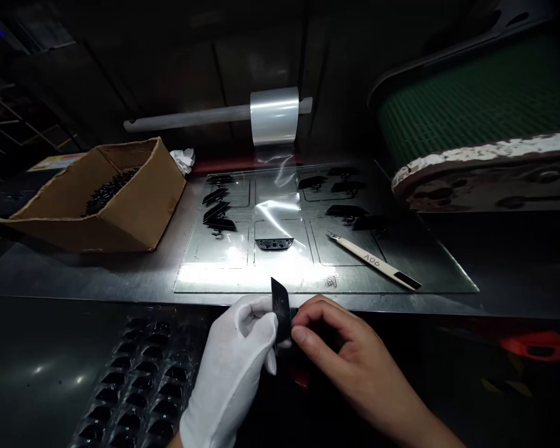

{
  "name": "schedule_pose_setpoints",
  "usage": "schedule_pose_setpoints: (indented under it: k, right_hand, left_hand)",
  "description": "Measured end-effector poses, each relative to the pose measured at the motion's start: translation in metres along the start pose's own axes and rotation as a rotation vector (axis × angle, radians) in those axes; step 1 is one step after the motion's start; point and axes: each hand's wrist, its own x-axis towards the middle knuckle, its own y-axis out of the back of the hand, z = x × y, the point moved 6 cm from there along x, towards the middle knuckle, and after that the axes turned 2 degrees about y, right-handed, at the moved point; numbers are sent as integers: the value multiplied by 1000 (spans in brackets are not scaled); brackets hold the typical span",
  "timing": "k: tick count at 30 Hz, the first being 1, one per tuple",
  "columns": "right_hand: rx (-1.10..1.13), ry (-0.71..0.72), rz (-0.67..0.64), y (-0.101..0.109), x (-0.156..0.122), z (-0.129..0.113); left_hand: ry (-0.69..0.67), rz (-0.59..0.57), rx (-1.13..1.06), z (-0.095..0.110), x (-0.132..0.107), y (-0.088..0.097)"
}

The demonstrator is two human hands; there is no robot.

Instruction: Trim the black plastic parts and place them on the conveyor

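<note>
My left hand [242, 348], in a white glove, grips a flat glossy black plastic part [280, 311] with a slanted top end, held upright before the bench edge. My bare right hand [336, 348] pinches with thumb and forefinger at the part's right side, where a small dark bit shows; the fingertips hide most of it. Just beyond my hands, a dark tray-shaped holder [274, 244] sits on the glass sheet [224, 280], at the end of a clear film strip [277, 205]. A craft knife [373, 260] marked A06 lies to the right.
Several black parts lie on the sheet at left [219, 214] and right [348, 211]. An open cardboard box [140, 211] of small black pieces stands left. The film roll [274, 117] hangs behind. A green-belted machine [485, 118] overhangs the right. A blister tray [137, 386] sits lower left.
</note>
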Motion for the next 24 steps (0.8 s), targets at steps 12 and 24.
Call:
schedule_pose_setpoints:
  k: [12, 24]
  right_hand:
    - [223, -71, -56, -6, -6, 11]
    - [143, -59, -132, -16, -10, 13]
  left_hand:
    - [32, -120, -212, -5, -12, -7]
    - [117, -12, 20, -30, -15, 4]
